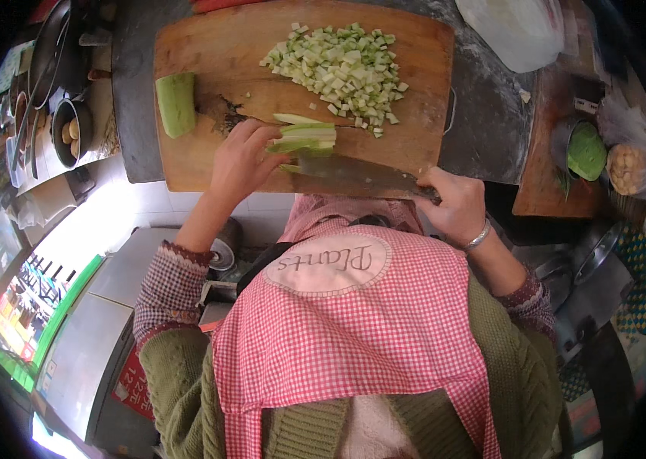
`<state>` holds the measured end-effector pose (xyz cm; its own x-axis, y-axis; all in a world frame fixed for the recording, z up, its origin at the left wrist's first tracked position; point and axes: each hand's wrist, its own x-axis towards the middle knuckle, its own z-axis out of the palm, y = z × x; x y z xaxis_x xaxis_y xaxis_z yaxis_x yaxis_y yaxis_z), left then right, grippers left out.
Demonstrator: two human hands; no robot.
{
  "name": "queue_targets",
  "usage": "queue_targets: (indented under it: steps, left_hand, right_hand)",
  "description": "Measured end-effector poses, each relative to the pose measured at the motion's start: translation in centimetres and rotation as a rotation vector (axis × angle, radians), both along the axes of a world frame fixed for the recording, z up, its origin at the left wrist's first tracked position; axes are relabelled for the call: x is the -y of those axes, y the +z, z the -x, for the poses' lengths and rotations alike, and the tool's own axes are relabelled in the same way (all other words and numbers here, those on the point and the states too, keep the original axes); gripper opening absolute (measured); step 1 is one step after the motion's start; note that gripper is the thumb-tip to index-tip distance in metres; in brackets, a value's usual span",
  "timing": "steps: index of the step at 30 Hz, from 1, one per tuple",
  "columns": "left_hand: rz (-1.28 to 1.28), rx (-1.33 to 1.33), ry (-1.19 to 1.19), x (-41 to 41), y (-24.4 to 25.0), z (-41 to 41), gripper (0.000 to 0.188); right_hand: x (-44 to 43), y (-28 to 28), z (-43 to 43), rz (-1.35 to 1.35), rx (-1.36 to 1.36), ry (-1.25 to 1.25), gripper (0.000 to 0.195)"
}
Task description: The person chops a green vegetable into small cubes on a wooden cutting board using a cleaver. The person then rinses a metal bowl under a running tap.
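My left hand (247, 158) grips a bundle of pale green squash strips (307, 137), probably zucchini, lying on a wooden cutting board (220, 51). In my right hand (454, 198) is the dark handle of a broad kitchen knife (357, 177). Its blade, blurred, reaches left to the near side of the strips. Beyond the strips spreads a heap of small green and white squash cubes (346, 69). A larger uncut squash piece (175, 104) rests at the board's left edge. My left fingertips are partly hidden behind the strips.
A dark crack (228, 115) marks the board. At left stand a pot holding round items (71, 135) and a wok (48, 51). A white plastic bag (521, 34) lies at the far right, above a green vegetable (587, 150) and a bagged tan food (627, 169).
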<state>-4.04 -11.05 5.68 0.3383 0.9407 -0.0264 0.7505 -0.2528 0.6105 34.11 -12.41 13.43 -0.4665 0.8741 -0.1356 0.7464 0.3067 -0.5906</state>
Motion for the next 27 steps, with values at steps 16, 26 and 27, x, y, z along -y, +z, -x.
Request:
queue_targets:
  steps: [16,26,27]
  left_hand:
    - [-0.162,-0.03,0.04,2.5,-0.7,-3.4,0.053]
    - [-0.098,-0.078,-0.097,1.5,-1.4,-3.9,0.074]
    - [-0.084,-0.08,-0.071,1.6,-1.4,-4.2,0.072]
  right_hand:
    - [0.3,-3.4,1.1,0.152,0.042,-0.166,0.028]
    - [-0.9,-3.7,1.5,0.099,0.093,-0.197,0.028]
    - [-0.8,-3.8,1.4,0.11,0.09,-0.2,0.028]
